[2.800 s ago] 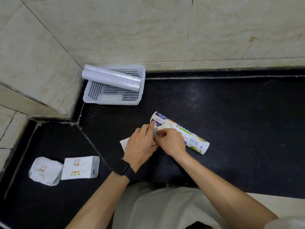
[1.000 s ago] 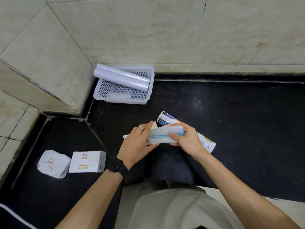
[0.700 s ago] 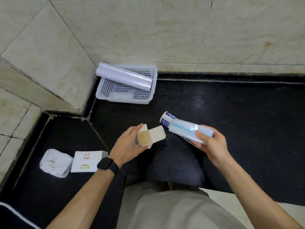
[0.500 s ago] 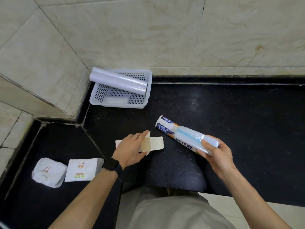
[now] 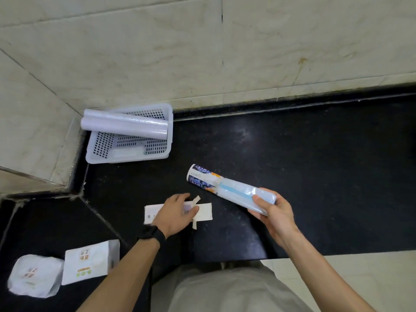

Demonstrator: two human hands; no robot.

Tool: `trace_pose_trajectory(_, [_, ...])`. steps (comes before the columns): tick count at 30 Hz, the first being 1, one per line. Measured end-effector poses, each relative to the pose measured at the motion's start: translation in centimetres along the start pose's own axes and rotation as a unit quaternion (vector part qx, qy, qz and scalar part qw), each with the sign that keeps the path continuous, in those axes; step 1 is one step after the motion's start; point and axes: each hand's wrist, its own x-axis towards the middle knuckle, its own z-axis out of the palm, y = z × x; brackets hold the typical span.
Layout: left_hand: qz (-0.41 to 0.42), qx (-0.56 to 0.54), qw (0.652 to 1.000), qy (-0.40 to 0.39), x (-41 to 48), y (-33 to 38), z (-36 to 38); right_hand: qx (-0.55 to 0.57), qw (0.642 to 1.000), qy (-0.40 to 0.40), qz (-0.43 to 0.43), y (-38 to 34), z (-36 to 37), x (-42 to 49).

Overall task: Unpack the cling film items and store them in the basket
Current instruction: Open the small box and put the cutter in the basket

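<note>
My right hand [image 5: 275,213] grips a pale blue cling film cutter [image 5: 238,195] by its near end, holding it above a printed cling film roll [image 5: 201,179] that lies on the black counter. My left hand [image 5: 176,213] rests flat on the opened white carton [image 5: 203,211], which lies on the counter with its end flaps spread. A white perforated basket [image 5: 132,154] stands in the back left corner. A bare cling film roll [image 5: 123,127] lies across the basket's rim.
Two white packets lie on the lower counter at the front left, one boxy [image 5: 90,261] and one crumpled [image 5: 33,274]. Tiled walls close the back and left. The counter's front edge [image 5: 315,255] runs near my body.
My right hand drew the blue cutter out of the carton and carried it right, over the printed roll. My left hand lowered the emptied carton flat onto the counter.
</note>
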Motion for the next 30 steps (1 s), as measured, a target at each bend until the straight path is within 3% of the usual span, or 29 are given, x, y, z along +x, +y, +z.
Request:
trace_pose_trajectory(3, [-0.015,-0.176,0.983,0.060,-0.5,1.7,-1.5,0.001,1.000,-0.024,0.012,-0.1,0.2,-0.1])
trace_pose_trajectory(5, [-0.037,-0.353,0.934,0.032,-1.1,3.7,-2.7,-0.002,0.998,-0.056,0.025,-0.2,0.7,-0.2])
trace_pose_trajectory(7, [-0.052,-0.438,0.897,-0.021,-1.6,5.4,-3.7,-0.011,0.995,-0.090,0.037,-0.4,1.7,-0.2])
trace_pose_trajectory(9, [-0.054,-0.461,0.884,-0.052,-1.9,6.7,-4.1,-0.016,0.993,-0.112,0.043,-0.5,2.9,-0.3])
trace_pose_trajectory(14, [-0.030,-0.474,0.880,-0.025,-2.5,7.0,-4.1,-0.049,0.990,-0.121,0.048,-1.0,6.0,-0.1])
trace_pose_trajectory(19, [-0.021,-0.420,0.907,0.004,-2.9,5.7,-4.7,-0.068,0.986,-0.138,0.060,-0.2,8.7,0.1])
trace_pose_trajectory(22, [-0.045,-0.399,0.915,0.035,-3.0,3.8,-5.8,-0.134,0.974,-0.170,0.069,0.6,10.4,0.4])
trace_pose_trajectory(25, [-0.062,-0.387,0.918,0.061,-3.4,1.2,-7.3,-0.310,0.926,-0.215,-0.028,0.4,12.1,1.1])
trace_pose_trajectory(27, [-0.050,-0.390,0.916,0.073,-3.5,-0.3,-8.5,-0.413,0.866,-0.269,-0.090,-0.5,13.8,1.8])
trace_pose_trajectory(30, [-0.026,-0.399,0.912,0.092,-3.1,-2.3,-10.8,-0.505,0.781,-0.353,-0.099,-1.8,17.6,2.7])
